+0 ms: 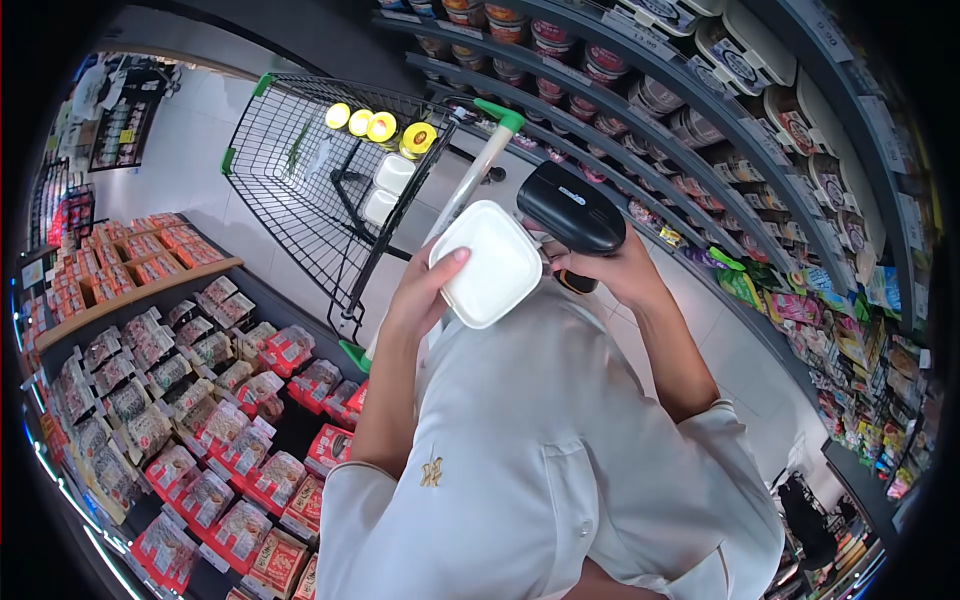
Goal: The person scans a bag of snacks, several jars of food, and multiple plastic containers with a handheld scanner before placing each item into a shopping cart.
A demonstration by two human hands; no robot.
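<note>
The left hand [425, 290] is wrapped round a white square container [487, 263], thumb pressed flat on its pale underside, holding it up at chest height just in front of the white shirt [540, 470]. The right hand [610, 270] is clenched on the grip of a black handheld scanner [572, 207], whose head sits at one o'clock from the container, almost touching its edge. Beyond both, at eleven o'clock, stands a wire shopping cart [300, 190] with yellow-lidded jars [418, 138] and white tubs [393, 172] inside; its green-tipped handle [480, 160] runs behind the container. Shelves of bowls and cups [700, 110] curve along at two o'clock; red-packed goods [220, 470] fill the display at eight o'clock.
</note>
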